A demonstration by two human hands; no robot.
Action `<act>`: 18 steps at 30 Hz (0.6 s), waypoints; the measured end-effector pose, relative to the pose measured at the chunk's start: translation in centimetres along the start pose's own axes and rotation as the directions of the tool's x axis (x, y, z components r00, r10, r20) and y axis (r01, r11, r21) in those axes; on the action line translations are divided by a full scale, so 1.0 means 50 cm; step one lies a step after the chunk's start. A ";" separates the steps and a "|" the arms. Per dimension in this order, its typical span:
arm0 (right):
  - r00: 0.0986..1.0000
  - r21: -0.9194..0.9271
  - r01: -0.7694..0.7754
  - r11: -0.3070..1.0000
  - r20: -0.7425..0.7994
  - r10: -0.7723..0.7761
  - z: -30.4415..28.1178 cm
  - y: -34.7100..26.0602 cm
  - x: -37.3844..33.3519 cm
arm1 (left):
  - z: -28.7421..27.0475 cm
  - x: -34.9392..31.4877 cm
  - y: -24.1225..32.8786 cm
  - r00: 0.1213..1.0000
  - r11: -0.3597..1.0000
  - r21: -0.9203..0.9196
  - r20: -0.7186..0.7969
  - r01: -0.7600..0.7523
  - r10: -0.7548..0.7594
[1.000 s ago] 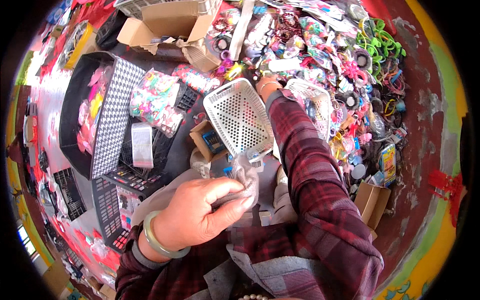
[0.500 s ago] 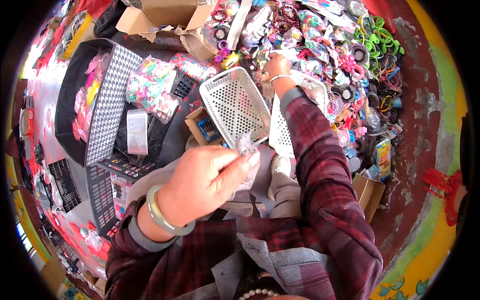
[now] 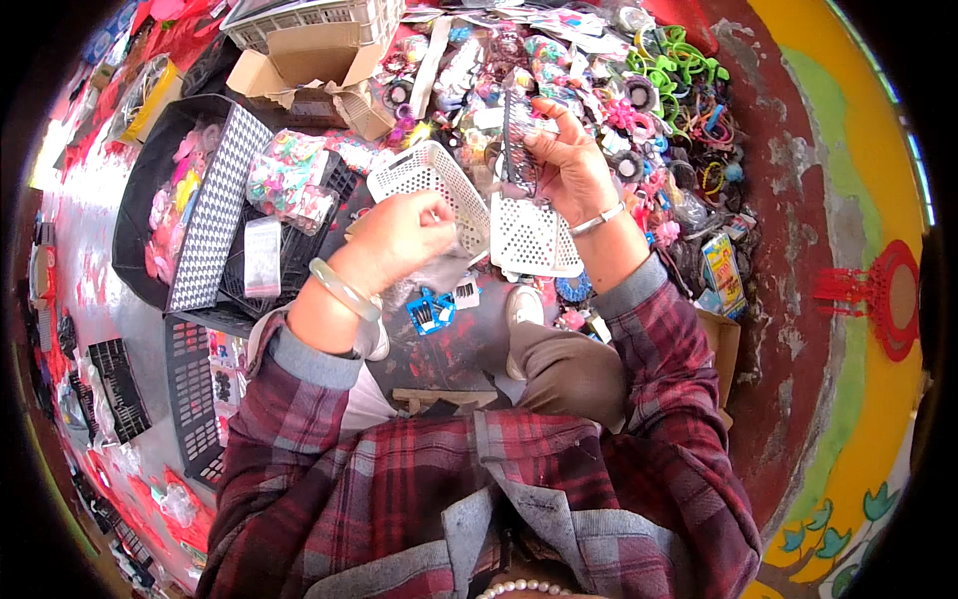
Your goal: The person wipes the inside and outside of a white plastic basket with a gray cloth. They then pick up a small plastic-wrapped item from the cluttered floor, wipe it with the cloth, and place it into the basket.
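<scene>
My left hand (image 3: pixel 399 235), with a pale bangle at its wrist, is closed on a greyish crumpled cloth (image 3: pixel 431 272) that hangs below its fingers. It hovers at the near side of a white perforated basket (image 3: pixel 397 178). My right hand (image 3: pixel 579 172) pinches a clear packet (image 3: pixel 518 145) with dark, striped contents I cannot name exactly. The packet is upright above a second white perforated basket (image 3: pixel 539 245). Beyond and right of my right hand lies a heap of hair accessories (image 3: pixel 639 130): scrunchies, bows and bagged pieces.
At left stands a black fabric bin (image 3: pixel 222 200) with a houndstooth side, holding pink and yellow items. Beside it are colourful bagged goods (image 3: pixel 289 180) and black crates (image 3: pixel 190 384). An open cardboard box (image 3: pixel 299 60) sits far back. Blue cards (image 3: pixel 429 311) lie near my feet.
My right hand has come back from the heap with the clear packet raised in it. My left hand has moved away from me toward the baskets, cloth still held. The view has shifted.
</scene>
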State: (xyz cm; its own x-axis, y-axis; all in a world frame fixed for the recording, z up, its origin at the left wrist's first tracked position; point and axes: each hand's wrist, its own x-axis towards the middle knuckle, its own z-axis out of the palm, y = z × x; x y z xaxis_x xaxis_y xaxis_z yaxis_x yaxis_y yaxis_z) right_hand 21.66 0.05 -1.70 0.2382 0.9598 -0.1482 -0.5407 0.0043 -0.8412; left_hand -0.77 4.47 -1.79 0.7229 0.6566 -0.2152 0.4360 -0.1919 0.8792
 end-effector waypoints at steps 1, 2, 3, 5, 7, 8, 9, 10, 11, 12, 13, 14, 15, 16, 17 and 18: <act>1.000 0.019 -0.001 1.000 -0.012 0.001 0.013 -0.008 -0.017 | -0.006 -0.005 0.011 1.000 0.999 -0.043 -0.012 -0.027 0.027; 1.000 0.016 0.010 1.000 -0.005 -0.010 0.018 -0.008 -0.027 | -0.013 0.002 0.012 0.998 0.992 -0.107 -0.005 -0.062 0.062; 1.000 0.013 0.020 1.000 0.002 -0.020 0.022 -0.008 -0.036 | -0.023 0.015 0.011 0.995 0.981 -0.171 -0.001 -0.096 0.097; 1.000 -0.026 0.019 0.999 -0.009 -0.019 0.048 0.001 -0.057 | -0.033 0.019 0.010 0.978 0.923 -0.329 -0.018 -0.202 0.208; 1.000 -0.116 -0.009 0.993 -0.029 0.006 0.074 0.014 -0.069 | -0.036 0.014 0.026 0.954 0.872 -0.387 -0.092 -0.298 0.285; 0.999 -0.170 0.001 0.985 -0.043 -0.008 0.087 0.023 -0.075 | -0.040 0.012 0.030 0.976 0.874 -0.439 -0.034 -0.208 0.215; 0.999 -0.227 0.001 0.974 -0.044 -0.012 0.101 0.027 -0.080 | -0.047 0.014 0.024 0.975 0.890 -0.416 0.028 -0.187 0.218; 0.999 -0.226 0.007 0.974 -0.045 -0.018 0.105 0.035 -0.086 | -0.051 0.016 0.018 0.971 0.904 -0.393 0.093 -0.168 0.221; 0.999 -0.226 0.013 0.974 -0.045 -0.023 0.108 0.045 -0.092 | -0.055 0.012 0.017 0.963 0.917 -0.369 0.158 -0.149 0.220; 0.997 -0.181 0.001 0.983 -0.074 -0.015 0.116 0.052 -0.099 | -0.061 0.005 0.019 0.970 0.943 -0.321 0.187 -0.091 0.158; 0.995 -0.137 -0.009 0.991 -0.099 -0.004 0.124 0.059 -0.108 | -0.062 0.000 0.015 0.969 0.934 -0.351 0.200 -0.065 0.143; 0.992 -0.092 -0.019 0.996 -0.123 0.007 0.132 0.067 -0.116 | -0.063 -0.003 0.008 0.969 0.924 -0.381 0.213 -0.039 0.129; 0.993 -0.055 -0.025 0.998 -0.115 0.019 0.138 0.075 -0.124 | -0.063 -0.005 0.000 0.968 0.912 -0.410 0.225 -0.012 0.114; 0.994 -0.021 -0.030 0.999 -0.108 0.028 0.141 0.081 -0.130 | -0.064 -0.006 -0.008 0.961 0.913 -0.408 0.253 0.004 0.109; 0.994 0.013 -0.035 0.999 -0.100 0.036 0.144 0.087 -0.137 | -0.063 -0.004 -0.016 0.964 0.916 -0.401 0.245 0.004 0.103; 0.997 0.023 -0.022 0.999 -0.078 0.024 0.143 0.092 -0.142 | -0.062 0.000 -0.024 0.967 0.919 -0.393 0.237 0.004 0.097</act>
State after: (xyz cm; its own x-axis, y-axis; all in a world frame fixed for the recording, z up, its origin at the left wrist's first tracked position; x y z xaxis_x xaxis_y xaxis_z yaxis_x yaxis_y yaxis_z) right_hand 11.70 -4.75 -0.80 0.2875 0.9348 -0.2087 -0.5644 -0.0108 -0.8254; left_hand -2.97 6.99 -1.54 0.8679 0.4434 -0.2238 0.1933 0.1133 0.9746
